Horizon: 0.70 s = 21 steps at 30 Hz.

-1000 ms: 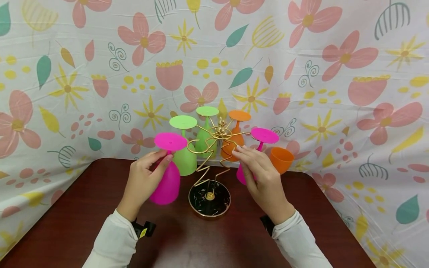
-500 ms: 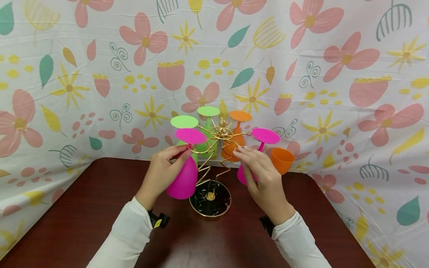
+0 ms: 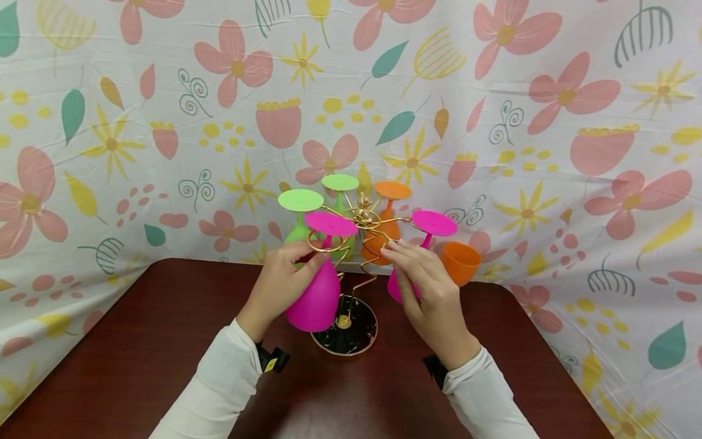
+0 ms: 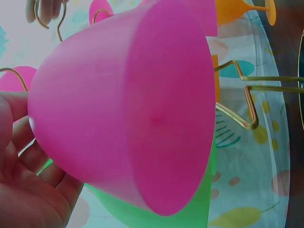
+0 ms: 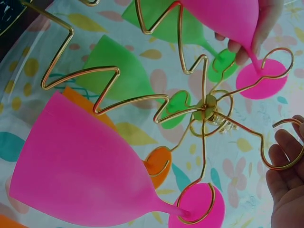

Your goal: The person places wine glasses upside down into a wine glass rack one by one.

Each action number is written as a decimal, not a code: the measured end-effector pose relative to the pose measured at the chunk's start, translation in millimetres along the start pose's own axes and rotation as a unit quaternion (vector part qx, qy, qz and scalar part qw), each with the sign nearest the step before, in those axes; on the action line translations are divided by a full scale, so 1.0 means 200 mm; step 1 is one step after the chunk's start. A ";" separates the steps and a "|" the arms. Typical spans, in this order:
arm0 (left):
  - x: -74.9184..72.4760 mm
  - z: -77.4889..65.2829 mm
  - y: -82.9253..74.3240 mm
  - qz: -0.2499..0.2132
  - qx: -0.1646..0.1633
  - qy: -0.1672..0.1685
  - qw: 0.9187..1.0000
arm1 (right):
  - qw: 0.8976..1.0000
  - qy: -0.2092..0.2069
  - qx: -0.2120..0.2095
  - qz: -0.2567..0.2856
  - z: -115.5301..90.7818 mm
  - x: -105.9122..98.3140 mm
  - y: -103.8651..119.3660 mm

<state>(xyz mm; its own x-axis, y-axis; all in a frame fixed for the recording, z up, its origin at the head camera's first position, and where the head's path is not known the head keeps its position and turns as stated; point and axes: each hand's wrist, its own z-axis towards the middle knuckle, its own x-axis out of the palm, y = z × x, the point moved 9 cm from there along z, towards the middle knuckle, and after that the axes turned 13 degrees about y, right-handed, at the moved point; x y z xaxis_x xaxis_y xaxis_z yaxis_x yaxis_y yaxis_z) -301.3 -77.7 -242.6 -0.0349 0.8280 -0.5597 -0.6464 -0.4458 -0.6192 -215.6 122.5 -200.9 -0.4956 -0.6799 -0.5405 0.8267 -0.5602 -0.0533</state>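
Note:
My left hand [image 3: 280, 277] pinches the stem of an upside-down pink wine glass [image 3: 315, 299]. The stem sits in the front-left hook of a gold wire glass rack [image 3: 347, 263], and the pink foot [image 3: 330, 224] is just over that hook. Seen from the left wrist, the pink bowl [image 4: 95, 104] covers much of the rack. At the front right, my right hand [image 3: 430, 286] holds a bare hook [image 5: 263, 156] between its fingers. Behind that hand, a second pink wine glass [image 5: 85, 166] hangs by its foot from another hook.
Two green glasses [image 3: 301, 200] and an orange glass [image 3: 392, 189] hang upside down at the rack's back. An orange glass [image 3: 462, 263] stands upright behind the right hand. The rack's round black base [image 3: 359, 338] rests on a dark wooden table [image 3: 137, 341] before a floral cloth [image 3: 219, 140].
My left hand has carried the pink wine glass rightward to the front-left hook, where its stem now sits inside the loop. The right hand stays at its hook.

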 end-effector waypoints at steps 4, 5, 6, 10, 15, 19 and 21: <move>0.03 -0.01 -0.03 -0.017 0.023 0.012 1.000 | 1.000 -0.003 0.001 0.001 0.00 0.00 0.00; 0.03 -0.01 -0.04 -0.020 0.029 0.013 0.999 | 1.000 -0.003 0.002 0.002 0.00 0.00 0.00; 0.03 -0.02 -0.04 -0.021 0.035 0.012 0.999 | 1.000 -0.003 0.002 0.003 0.00 0.00 0.00; 0.04 -0.05 -0.05 -0.027 0.047 0.005 0.999 | 1.000 -0.004 0.003 0.003 0.00 0.00 0.00; 0.06 -0.09 -0.03 -0.029 0.032 -0.007 0.999 | 1.000 -0.008 -0.001 0.004 -0.01 0.00 0.00; 0.05 -0.10 -0.02 -0.021 0.025 -0.018 0.999 | 1.000 -0.009 -0.003 0.006 -0.01 0.00 0.00; 0.05 -0.10 -0.01 -0.022 0.019 -0.018 0.999 | 1.000 -0.009 -0.003 0.005 -0.01 0.00 0.00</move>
<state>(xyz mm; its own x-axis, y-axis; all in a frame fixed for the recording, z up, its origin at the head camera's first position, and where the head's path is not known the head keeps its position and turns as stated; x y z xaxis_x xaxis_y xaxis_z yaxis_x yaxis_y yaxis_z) -284.5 -75.4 -257.8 -0.0326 0.8581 -0.5125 -0.6763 -0.3965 -0.6208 -214.6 123.4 -202.8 -0.4915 -0.6946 -0.5253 0.8337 -0.5497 -0.0532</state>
